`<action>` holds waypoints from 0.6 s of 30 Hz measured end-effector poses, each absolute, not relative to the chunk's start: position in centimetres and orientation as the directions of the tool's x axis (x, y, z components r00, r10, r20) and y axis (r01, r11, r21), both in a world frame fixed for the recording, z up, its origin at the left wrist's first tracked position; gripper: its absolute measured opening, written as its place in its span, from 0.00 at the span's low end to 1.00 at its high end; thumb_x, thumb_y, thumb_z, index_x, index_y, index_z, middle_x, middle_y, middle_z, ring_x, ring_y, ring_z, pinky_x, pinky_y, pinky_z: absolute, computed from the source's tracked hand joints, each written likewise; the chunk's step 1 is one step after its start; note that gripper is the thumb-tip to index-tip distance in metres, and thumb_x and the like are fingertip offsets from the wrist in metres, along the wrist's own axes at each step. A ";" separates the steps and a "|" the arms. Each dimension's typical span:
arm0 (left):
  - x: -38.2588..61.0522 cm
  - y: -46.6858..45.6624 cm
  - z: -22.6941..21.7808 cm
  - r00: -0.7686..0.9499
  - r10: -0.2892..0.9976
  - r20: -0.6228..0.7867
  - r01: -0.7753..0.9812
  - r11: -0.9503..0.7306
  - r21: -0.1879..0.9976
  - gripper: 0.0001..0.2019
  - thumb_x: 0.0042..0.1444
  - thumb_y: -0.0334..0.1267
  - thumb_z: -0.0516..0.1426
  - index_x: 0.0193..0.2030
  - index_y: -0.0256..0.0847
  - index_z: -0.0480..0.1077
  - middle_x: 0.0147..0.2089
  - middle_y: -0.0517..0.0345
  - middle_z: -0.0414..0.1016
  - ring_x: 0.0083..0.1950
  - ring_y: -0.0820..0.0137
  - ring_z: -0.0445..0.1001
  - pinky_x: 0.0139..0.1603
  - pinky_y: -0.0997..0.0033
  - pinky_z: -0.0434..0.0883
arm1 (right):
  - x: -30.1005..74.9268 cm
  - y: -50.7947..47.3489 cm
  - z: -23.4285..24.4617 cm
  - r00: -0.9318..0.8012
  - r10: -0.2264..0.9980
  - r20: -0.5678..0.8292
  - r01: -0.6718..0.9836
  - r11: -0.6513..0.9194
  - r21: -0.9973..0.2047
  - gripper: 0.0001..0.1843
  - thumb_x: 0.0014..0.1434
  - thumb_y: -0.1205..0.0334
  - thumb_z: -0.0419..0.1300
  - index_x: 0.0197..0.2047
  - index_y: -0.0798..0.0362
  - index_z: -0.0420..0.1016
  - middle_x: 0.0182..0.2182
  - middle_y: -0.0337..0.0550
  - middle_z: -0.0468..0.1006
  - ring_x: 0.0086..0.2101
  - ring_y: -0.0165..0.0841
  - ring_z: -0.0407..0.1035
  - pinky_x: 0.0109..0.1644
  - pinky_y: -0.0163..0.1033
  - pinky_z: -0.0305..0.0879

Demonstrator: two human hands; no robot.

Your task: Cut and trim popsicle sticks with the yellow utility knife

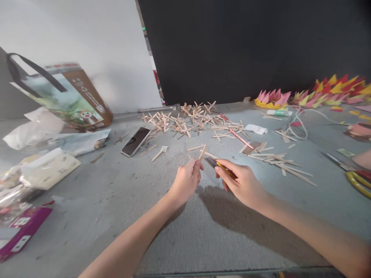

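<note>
My left hand (187, 179) is closed around a thin wooden craft stick (203, 151), whose upper end points up past my fingers. Just to its right, my right hand (242, 183) grips a yellow and black utility knife (226, 169), its dark front end directed at the stick. A small gap separates the two hands above the grey table (121, 216). Beyond them lie loose sticks and a heap of small crossed-stick pieces (185, 121). A red patterned pencil (241, 139) rests among the sticks.
A smartphone (136, 141) lies left of the heap. Plastic packets (49, 172) and a printed bag (72, 96) occupy the left. On the right are scissors (358, 181), a white cable (303, 125), a glue stick (278, 113), folded-paper pieces (272, 99) and part of another person's hand (362, 159).
</note>
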State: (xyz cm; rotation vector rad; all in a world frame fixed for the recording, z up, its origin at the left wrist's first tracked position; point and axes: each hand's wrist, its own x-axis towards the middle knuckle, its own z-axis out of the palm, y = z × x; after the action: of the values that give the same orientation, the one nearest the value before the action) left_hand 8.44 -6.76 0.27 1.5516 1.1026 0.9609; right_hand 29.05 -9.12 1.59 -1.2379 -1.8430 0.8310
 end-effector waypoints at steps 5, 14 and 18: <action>8.5 -6.9 0.5 0.301 0.949 0.088 0.226 -0.161 0.961 0.18 0.73 0.52 0.45 0.45 0.41 0.67 0.21 0.71 0.53 0.21 0.76 0.58 0.24 0.77 0.59 | 29.0 -9.0 1.5 -0.265 0.933 0.244 0.491 0.348 -0.798 0.17 0.74 0.47 0.52 0.41 0.49 0.74 0.27 0.38 0.73 0.20 0.28 0.62 0.25 0.35 0.62; 8.3 -6.9 0.4 0.306 0.939 0.157 0.399 -0.277 0.874 0.17 0.74 0.46 0.42 0.48 0.40 0.68 0.24 0.68 0.58 0.25 0.75 0.60 0.31 0.75 0.59 | 28.7 -8.9 1.3 -0.247 0.932 0.266 0.469 0.355 -0.808 0.19 0.74 0.48 0.52 0.46 0.51 0.78 0.26 0.39 0.72 0.21 0.28 0.58 0.22 0.35 0.58; 8.3 -6.8 0.0 0.316 0.937 0.151 0.410 -0.278 0.869 0.16 0.74 0.45 0.42 0.47 0.41 0.67 0.24 0.69 0.57 0.25 0.75 0.58 0.30 0.76 0.57 | 28.8 -8.7 1.0 -0.240 0.934 0.266 0.480 0.352 -0.803 0.20 0.74 0.48 0.52 0.52 0.52 0.79 0.28 0.40 0.74 0.22 0.28 0.60 0.23 0.35 0.60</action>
State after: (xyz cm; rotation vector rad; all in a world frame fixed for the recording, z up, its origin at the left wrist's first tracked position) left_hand 8.25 -6.78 0.02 1.8386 1.1989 0.8955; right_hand 28.76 -8.74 1.03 -1.2375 -1.8602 0.7601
